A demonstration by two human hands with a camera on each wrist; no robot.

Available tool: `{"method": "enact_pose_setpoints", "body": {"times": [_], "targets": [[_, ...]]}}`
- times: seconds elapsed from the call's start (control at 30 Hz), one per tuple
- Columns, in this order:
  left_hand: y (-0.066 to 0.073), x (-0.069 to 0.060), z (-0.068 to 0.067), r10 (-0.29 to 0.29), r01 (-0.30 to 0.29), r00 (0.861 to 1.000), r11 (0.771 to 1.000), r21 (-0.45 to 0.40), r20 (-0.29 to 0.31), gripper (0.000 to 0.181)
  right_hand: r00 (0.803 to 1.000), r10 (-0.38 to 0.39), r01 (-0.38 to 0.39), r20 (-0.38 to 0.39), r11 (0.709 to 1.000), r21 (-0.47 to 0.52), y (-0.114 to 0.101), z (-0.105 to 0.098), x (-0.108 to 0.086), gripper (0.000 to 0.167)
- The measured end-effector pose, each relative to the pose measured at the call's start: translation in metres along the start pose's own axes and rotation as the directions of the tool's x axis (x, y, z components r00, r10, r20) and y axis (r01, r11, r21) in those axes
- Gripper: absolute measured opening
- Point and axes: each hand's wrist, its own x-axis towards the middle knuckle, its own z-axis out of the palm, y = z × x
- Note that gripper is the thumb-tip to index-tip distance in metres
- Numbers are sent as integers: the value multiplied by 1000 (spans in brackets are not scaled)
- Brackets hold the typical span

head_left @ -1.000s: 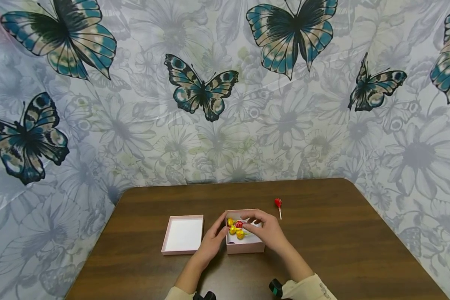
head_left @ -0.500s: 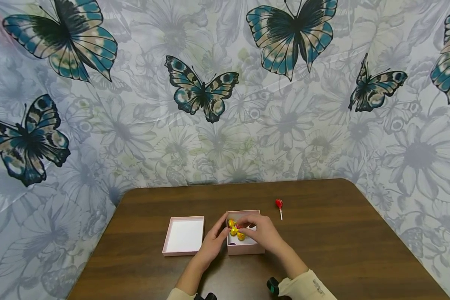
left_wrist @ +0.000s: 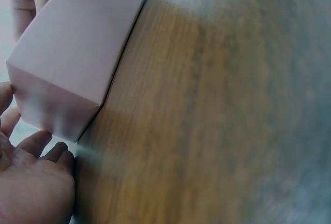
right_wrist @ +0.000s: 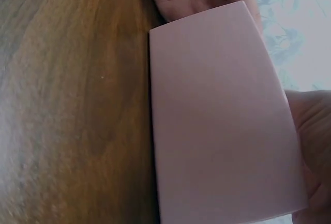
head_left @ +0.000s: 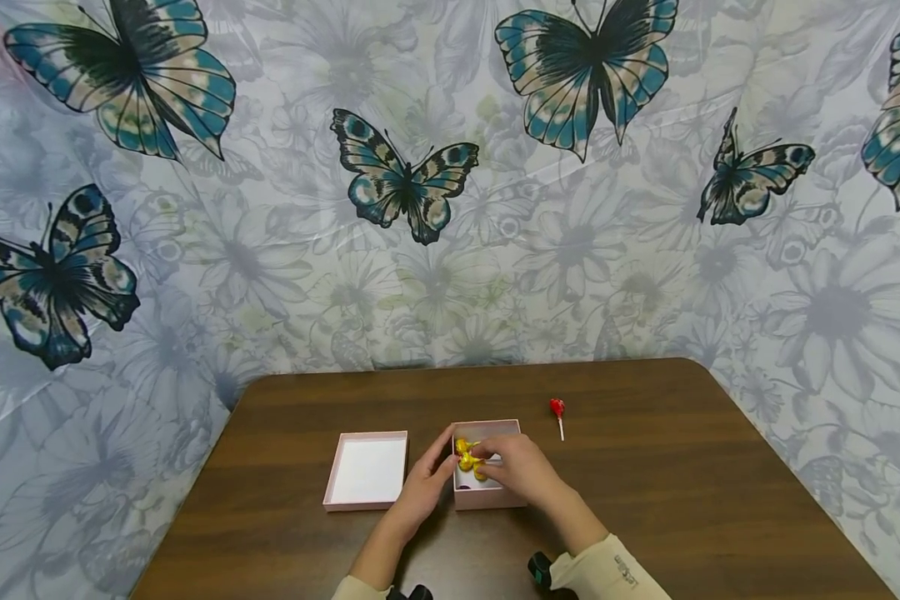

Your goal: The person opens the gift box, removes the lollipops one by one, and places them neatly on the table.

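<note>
A pink box [head_left: 491,498] with a white inside stands lidless on the table, several yellow-wrapped candies [head_left: 466,461] in its left part. Along the box's left wall lies my left hand [head_left: 420,485], fingers relaxed; in the left wrist view its fingertips touch the pink side [left_wrist: 57,110]. My right hand [head_left: 527,472] reaches over the right rim into the box, thumb and fingers bent down at the candies. Whether anything is pinched between them is hidden. The right wrist view shows mostly the box's outer wall [right_wrist: 222,115] and part of the right hand [right_wrist: 316,136].
The white-lined lid [head_left: 367,471] lies upturned to the left of the box. Behind and right of the box lies a red lollipop [head_left: 557,408] on the brown wooden table [head_left: 645,467]. A cloth with printed butterflies [head_left: 407,179] hangs behind.
My right hand has moved slightly left and deeper over the candies. A red candy seen at its fingertips earlier is now hidden. My left hand stays at the box's left side.
</note>
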Motion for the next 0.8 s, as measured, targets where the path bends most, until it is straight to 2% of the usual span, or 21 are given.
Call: {"method": "enact_pose_setpoints", "body": {"times": [0.13, 0.4, 0.57, 0.8], "targets": [[1, 2, 0, -2, 2, 1000, 1000, 1, 8, 54, 1000, 15, -14, 14, 998, -57, -2, -3, 2, 20], [2, 2, 1, -8, 8, 1000, 1000, 14, -10, 54, 995, 73, -68, 70, 995, -75, -4, -2, 6, 15], [1, -1, 3, -25, 25, 1000, 1000, 17, -11, 54, 994, 68, -59, 91, 993, -104, -3, 1, 5, 6], [5, -1, 2, -20, 21, 1000, 1000, 18, -19, 54, 993, 45, -31, 104, 990, -134, -6, -1, 8, 8]]}}
